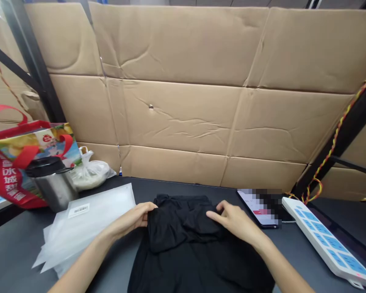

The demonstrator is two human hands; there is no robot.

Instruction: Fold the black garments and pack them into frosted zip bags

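Note:
A black garment (186, 244) lies crumpled on the dark table (12, 252), its top part folded over toward me. My left hand (134, 219) pinches the folded edge at the garment's left side, fingers closed on the cloth. At the right of the fold, my right hand (234, 221) rests on the cloth, its fingers curled and gripping it. A stack of clear plastic bags (88, 221) with a barcode label lies just left of the garment.
A phone (259, 207) and a white power strip (326, 240) lie to the right. At the left stand a steel mug with a black lid (51, 183), a red printed bag (15, 162) and a knotted white plastic bag (88, 173). Cardboard sheets (186, 93) wall the back.

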